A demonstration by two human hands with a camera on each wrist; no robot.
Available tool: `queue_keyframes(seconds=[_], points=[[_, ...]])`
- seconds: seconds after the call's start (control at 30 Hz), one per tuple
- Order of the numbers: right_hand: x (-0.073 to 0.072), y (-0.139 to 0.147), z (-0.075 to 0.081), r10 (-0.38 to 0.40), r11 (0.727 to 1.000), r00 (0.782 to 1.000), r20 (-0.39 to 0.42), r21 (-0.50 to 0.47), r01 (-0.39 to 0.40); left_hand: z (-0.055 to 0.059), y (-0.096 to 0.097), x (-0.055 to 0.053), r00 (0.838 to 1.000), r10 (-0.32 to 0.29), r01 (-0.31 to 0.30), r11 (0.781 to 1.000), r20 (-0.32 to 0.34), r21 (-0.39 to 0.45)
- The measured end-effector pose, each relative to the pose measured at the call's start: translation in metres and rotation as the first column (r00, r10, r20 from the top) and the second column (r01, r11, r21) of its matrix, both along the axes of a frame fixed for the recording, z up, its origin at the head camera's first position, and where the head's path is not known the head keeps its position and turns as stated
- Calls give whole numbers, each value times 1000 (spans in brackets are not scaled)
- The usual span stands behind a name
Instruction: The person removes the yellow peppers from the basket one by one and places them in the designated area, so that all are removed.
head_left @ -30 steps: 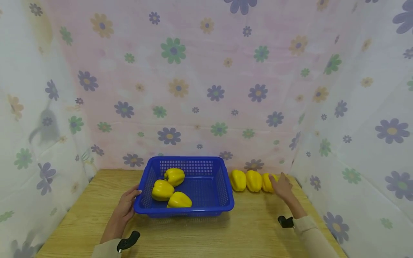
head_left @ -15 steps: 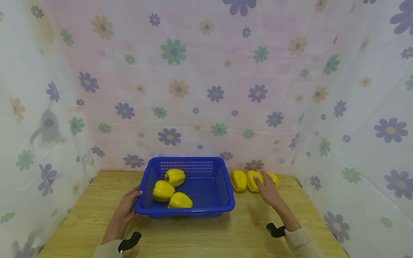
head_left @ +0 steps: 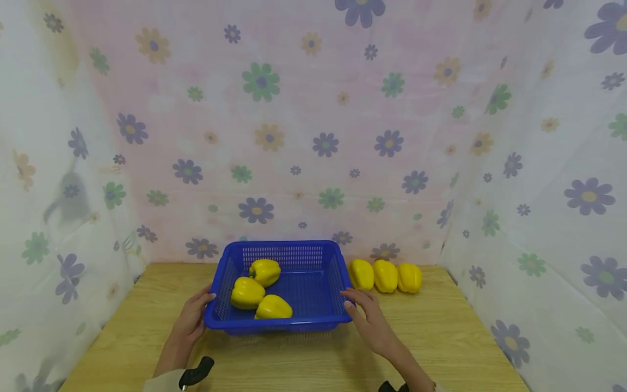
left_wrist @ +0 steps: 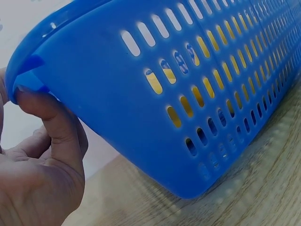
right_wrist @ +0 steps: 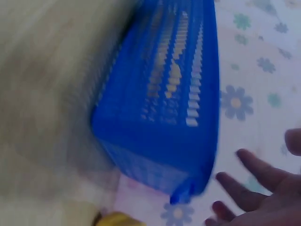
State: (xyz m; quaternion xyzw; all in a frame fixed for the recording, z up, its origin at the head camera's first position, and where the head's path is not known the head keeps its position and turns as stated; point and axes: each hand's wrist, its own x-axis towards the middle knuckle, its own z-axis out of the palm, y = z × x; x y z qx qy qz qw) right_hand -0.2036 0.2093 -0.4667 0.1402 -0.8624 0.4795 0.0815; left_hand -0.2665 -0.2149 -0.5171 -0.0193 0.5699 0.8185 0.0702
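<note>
A blue plastic basket (head_left: 306,291) stands on the table with three yellow bell peppers (head_left: 247,293) inside, grouped on its left side. My left hand (head_left: 190,321) grips the basket's left rim; the left wrist view shows its fingers (left_wrist: 56,122) curled under the lip. At the right rim is my right hand (head_left: 371,324), its fingers spread and holding nothing. In the right wrist view, those fingers (right_wrist: 263,172) appear slightly apart from the basket. Three more yellow bell peppers (head_left: 386,276) lie in a row on the table, right of the basket.
The wooden table (head_left: 441,337) is bounded at the back and both sides by flower-printed cloth (head_left: 294,136). The row of peppers sits close to the back cloth. Black wrist camera mounts (head_left: 197,372) show at the sleeves.
My right hand has moved left, from the rightmost pepper across the row to the basket's right rim. My left hand, basket and peppers have stayed in place.
</note>
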Motion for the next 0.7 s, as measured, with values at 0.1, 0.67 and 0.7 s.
queue_keyframes(seconds=[0.1, 0.67, 0.7], points=[[4, -12, -8, 19, 999, 998, -66, -44, -22, -1, 1, 1, 1000, 6, -6, 1000, -20, 3], [-25, -49, 35, 369, 927, 926, -85, -42, -373, -7, 2, 1, 998, 36, -35, 999, -57, 20], [-29, -52, 42, 392, 918, 916, -81, -37, -396, -6, 2, 1, 998, 39, -38, 999, -58, 19]])
